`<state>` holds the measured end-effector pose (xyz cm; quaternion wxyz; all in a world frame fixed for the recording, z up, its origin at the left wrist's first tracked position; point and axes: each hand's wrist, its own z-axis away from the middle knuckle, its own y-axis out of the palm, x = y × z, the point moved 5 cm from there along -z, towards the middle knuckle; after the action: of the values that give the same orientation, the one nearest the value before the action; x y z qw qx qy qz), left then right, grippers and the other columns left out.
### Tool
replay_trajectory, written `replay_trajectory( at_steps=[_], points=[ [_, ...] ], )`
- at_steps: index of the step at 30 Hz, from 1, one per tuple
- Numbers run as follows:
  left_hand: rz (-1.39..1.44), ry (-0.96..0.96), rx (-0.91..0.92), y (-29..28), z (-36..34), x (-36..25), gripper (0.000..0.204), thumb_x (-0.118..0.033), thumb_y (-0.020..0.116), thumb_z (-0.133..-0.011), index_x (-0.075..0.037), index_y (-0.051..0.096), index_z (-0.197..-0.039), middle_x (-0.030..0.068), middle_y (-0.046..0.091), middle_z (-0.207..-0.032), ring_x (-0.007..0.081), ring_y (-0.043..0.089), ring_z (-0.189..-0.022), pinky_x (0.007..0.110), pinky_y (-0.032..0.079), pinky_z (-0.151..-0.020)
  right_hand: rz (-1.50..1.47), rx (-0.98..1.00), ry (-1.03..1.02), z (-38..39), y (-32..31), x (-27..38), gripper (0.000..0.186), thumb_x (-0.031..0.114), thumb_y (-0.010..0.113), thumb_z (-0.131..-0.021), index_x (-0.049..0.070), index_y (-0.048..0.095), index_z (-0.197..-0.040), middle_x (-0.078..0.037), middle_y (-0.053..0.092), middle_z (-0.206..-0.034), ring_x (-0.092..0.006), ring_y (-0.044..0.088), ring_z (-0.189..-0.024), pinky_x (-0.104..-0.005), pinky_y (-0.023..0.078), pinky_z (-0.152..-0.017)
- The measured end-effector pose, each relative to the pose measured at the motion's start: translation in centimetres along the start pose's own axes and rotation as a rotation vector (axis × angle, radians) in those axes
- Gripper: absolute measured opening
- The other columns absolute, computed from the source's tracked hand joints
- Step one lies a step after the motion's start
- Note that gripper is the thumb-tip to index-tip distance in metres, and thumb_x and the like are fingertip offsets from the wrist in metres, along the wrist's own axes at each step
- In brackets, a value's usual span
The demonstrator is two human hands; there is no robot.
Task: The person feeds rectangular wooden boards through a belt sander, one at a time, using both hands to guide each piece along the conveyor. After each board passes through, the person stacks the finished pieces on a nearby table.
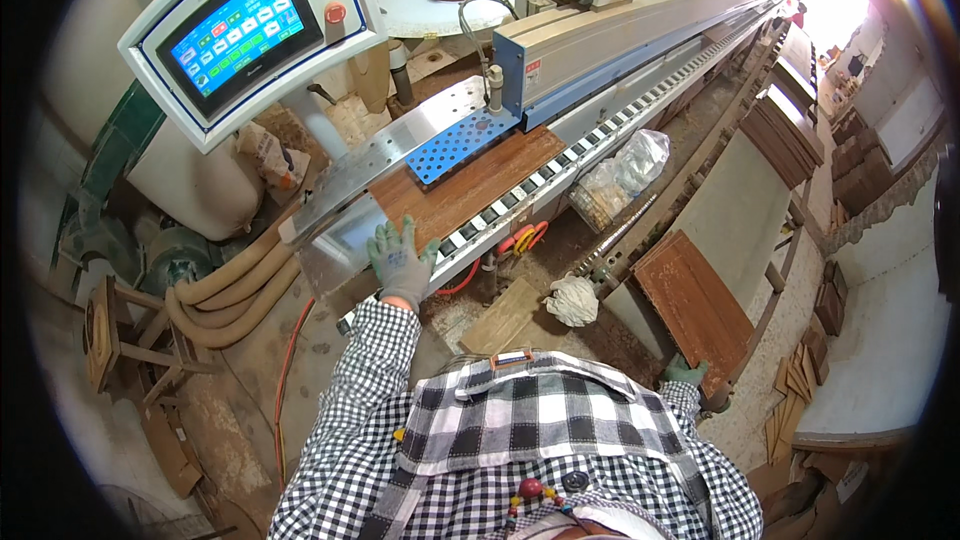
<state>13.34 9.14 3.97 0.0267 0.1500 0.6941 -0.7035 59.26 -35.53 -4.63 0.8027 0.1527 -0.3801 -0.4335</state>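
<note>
My left hand [402,265], in a grey-green work glove, lies with fingers spread at the near end of a brown wood-grain board [455,192]. That board rests on the machine's bed, partly under a blue perforated guard plate [468,145] and along a black-and-white segmented conveyor chain [530,190]. Low on the right, my gloved right hand [686,372] holds the near edge of another reddish-brown board [695,308]; some of its fingers are hidden. This second board lies at an angle on a long grey support [735,185].
A control panel with a lit touchscreen [240,35] stands at upper left. Thick hoses [235,285] curl below it. Stacked boards [782,135] lie farther along the support. Between machine and support are a clear plastic bag [630,172], a crumpled white cloth [572,301] and a plank [503,316].
</note>
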Motion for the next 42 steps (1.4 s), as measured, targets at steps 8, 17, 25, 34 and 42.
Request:
replay_trajectory(
  at_steps=[8,17,25,34,42],
  points=[
    [0.404,0.189,-0.190,-0.2,-1.0,0.8,0.065,-0.047,0.056,-0.093,-0.013,0.040,-0.146,0.0178,0.045,-0.145,0.0388,0.035,-0.138,0.050,0.022,-0.115,-0.012,0.349,0.110,-5.0,-1.4,2.6,0.053,0.023,0.080,-0.080,0.004,0.058,-0.125,-0.011,0.058,-0.131,-0.0285,0.053,-0.119,-0.0430,0.044,-0.105],
    [0.446,0.318,-0.309,-1.3,5.5,3.6,0.065,-0.043,0.061,-0.090,-0.012,0.043,-0.145,0.0158,0.045,-0.146,0.0363,0.037,-0.137,0.049,0.024,-0.116,0.369,0.555,0.112,3.6,1.8,0.3,0.049,0.017,0.074,-0.086,0.005,0.055,-0.129,-0.012,0.053,-0.136,-0.0317,0.054,-0.119,-0.0440,0.047,-0.103],
    [0.314,0.466,-0.235,-3.4,10.8,2.3,0.083,-0.052,0.068,-0.082,-0.018,0.034,-0.150,0.0148,0.028,-0.155,0.0406,0.025,-0.142,0.056,0.022,-0.116,0.907,1.412,0.143,9.9,6.5,-14.1,0.055,-0.010,0.060,-0.086,-0.002,0.044,-0.138,-0.016,0.051,-0.138,-0.0270,0.052,-0.125,-0.0380,0.048,-0.103],
    [0.107,0.313,-0.206,-1.4,13.8,8.2,0.078,-0.061,0.060,-0.084,-0.020,0.041,-0.147,0.0124,0.028,-0.155,0.0379,0.021,-0.145,0.056,0.014,-0.118,1.289,1.626,0.413,23.8,8.5,-29.7,0.042,0.012,0.059,-0.095,-0.001,0.049,-0.134,-0.017,0.055,-0.134,-0.0254,0.058,-0.120,-0.0382,0.046,-0.104],
    [0.064,0.060,-0.328,-0.6,11.7,12.3,0.071,-0.049,0.065,-0.084,-0.019,0.044,-0.144,0.0090,0.038,-0.151,0.0332,0.028,-0.142,0.058,0.015,-0.117,0.793,1.216,1.086,26.4,8.1,-32.2,0.028,0.024,0.054,-0.099,0.001,0.058,-0.116,-0.016,0.061,-0.127,-0.0284,0.060,-0.118,-0.0416,0.048,-0.103]
  ],
)
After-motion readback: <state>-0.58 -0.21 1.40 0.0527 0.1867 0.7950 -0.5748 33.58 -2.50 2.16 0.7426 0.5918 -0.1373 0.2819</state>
